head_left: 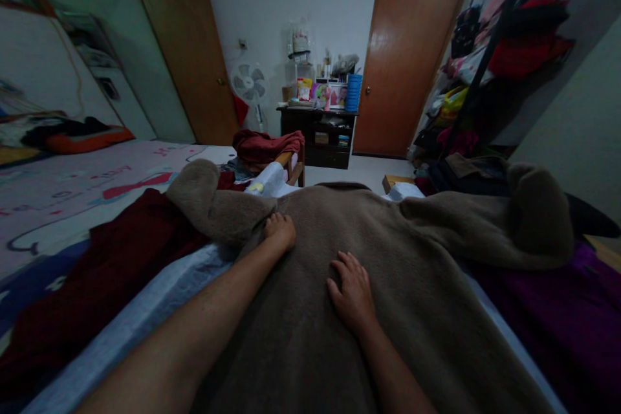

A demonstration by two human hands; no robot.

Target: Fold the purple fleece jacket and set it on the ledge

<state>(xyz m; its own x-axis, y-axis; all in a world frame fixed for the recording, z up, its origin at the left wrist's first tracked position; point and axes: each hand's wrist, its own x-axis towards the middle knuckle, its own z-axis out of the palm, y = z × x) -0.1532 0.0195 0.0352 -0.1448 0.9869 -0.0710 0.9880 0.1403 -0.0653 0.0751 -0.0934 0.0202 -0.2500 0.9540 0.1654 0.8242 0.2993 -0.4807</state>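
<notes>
A brown, fuzzy coat (334, 226) lies spread out in front of me, its collar at the far end and its sleeves out to both sides. The left sleeve (237, 213) bends up at its end, and the right sleeve (485, 220) folds back near its cuff. My left hand (281, 231) rests on the coat by the left shoulder seam, fingers laid on the cloth and slightly bent. Lower and nearer the middle, my right hand (353, 288) lies flat on the coat with its thumb apart. Neither hand grips anything visible.
A pale blue cover (189, 278) shows under the coat. Dark red cloth (116, 252) lies to the left, purple cloth (557, 310) to the right. Beyond are a wooden chair (297, 165) with red clothing, a dark cabinet (315, 136) and a fan (249, 83).
</notes>
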